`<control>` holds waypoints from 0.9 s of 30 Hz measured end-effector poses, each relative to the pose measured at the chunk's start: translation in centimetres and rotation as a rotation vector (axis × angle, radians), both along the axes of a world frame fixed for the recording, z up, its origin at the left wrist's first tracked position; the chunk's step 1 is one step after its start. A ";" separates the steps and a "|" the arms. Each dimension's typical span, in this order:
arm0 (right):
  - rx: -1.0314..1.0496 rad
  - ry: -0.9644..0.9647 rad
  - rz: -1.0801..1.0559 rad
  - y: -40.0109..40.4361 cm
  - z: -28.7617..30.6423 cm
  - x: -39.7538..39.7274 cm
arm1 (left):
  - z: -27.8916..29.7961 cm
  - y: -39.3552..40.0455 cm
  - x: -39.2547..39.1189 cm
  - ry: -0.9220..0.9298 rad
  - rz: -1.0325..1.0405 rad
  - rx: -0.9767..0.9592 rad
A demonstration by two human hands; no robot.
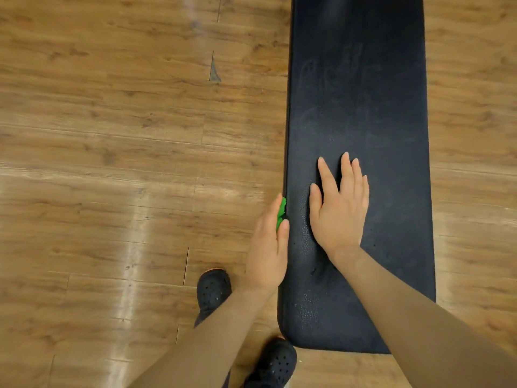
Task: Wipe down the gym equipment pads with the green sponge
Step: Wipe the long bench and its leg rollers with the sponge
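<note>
Pressing the green sponge (281, 212) against the pad's (363, 107) left edge, the left hand (267, 247) has its fingers curled round it, so only a sliver of green shows. The right hand (340, 208) lies flat on top of the black pad, fingers straight and slightly spread. Two dark shoes (214, 289) stand on the wood floor (112, 163) beside the pad's near end.
</note>
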State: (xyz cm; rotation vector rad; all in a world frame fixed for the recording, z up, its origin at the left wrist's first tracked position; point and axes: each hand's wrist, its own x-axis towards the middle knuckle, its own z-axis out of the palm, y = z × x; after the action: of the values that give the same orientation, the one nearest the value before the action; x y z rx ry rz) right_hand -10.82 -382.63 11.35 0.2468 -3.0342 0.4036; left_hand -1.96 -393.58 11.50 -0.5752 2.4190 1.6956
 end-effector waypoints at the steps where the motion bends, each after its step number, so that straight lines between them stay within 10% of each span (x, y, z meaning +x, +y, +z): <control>1: -0.009 -0.004 -0.001 0.0 0.1 0.0 | 0.0 -0.1 0.1 0.000 -0.002 0.009; 12: 0.026 -0.057 0.080 2.9 0.6 6.3 | 0.1 0.7 -3.4 0.044 0.078 -0.151; 27: 0.027 -0.082 0.084 3.3 0.7 6.9 | 1.8 4.5 11.4 -0.056 0.094 -0.120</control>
State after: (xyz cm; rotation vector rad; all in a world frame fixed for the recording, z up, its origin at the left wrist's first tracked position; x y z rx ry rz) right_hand -3.94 -379.30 12.08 0.3700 -3.1199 0.3877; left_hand 9.48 -389.07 13.34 -0.7531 2.5033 1.5529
